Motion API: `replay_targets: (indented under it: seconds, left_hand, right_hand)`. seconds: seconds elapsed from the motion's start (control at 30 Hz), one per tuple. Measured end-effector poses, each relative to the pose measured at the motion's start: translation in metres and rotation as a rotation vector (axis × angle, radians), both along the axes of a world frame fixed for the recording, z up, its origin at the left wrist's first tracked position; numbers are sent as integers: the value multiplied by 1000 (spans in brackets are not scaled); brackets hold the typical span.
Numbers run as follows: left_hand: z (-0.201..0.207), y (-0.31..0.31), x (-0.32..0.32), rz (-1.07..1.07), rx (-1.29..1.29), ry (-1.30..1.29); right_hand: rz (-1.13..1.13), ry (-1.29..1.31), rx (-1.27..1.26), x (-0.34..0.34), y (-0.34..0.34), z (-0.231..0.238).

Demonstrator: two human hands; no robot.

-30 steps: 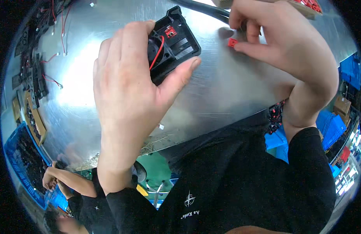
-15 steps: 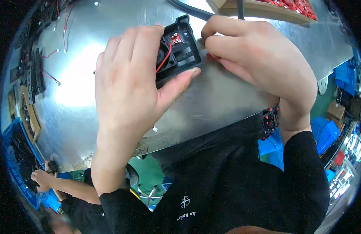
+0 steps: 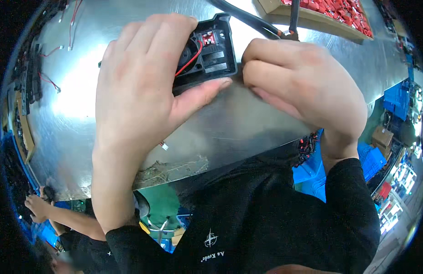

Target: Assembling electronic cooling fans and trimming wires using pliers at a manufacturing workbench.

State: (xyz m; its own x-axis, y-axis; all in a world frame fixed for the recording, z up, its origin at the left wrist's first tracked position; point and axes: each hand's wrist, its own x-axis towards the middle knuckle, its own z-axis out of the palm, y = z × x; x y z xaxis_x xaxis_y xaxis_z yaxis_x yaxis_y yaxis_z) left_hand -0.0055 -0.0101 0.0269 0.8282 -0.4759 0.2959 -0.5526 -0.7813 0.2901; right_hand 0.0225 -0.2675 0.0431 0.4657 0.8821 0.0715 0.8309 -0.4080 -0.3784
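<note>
Wrapped over the left side of a black plastic housing (image 3: 226, 50), my left hand (image 3: 138, 82) steadies it on the metal table (image 3: 248, 125), thumb along its near edge. Inside the housing show a red wire (image 3: 193, 59) and a small red part (image 3: 209, 38); my fingers cover its left part. Just right of the housing, a narrow gap apart, my right hand (image 3: 307, 82) is closed with fingers curled in. Whatever its fingertips hold is hidden behind the knuckles.
Beyond my right hand lies a cardboard tray (image 3: 312, 23) of red parts, with black cable-like pieces (image 3: 243, 14) beside it. Thin wires with white connectors (image 3: 49, 82) are scattered at left. A co-worker's hand (image 3: 37, 208) is at lower left. Blue crates (image 3: 314, 176) stand below the table edge.
A red bit seen at my right fingertips is now out of sight. The view has shifted slightly; my left hand keeps its hold on the housing.
</note>
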Motion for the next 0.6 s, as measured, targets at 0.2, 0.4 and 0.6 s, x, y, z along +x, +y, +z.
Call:
replay_targets:
  seconds: [0.2,0.4,0.6]
  left_hand:
    - [3,-17,-18,-7,-30,52]
    - [1,-19,-20,27,-45,42]
    - [0,-20,-22,28,-68,41]
  right_hand:
    - [-205,203,435,-1,12,34]
    - [-287,81,311,6,24,21]
    - [-196,-118,282,-2,20,6]
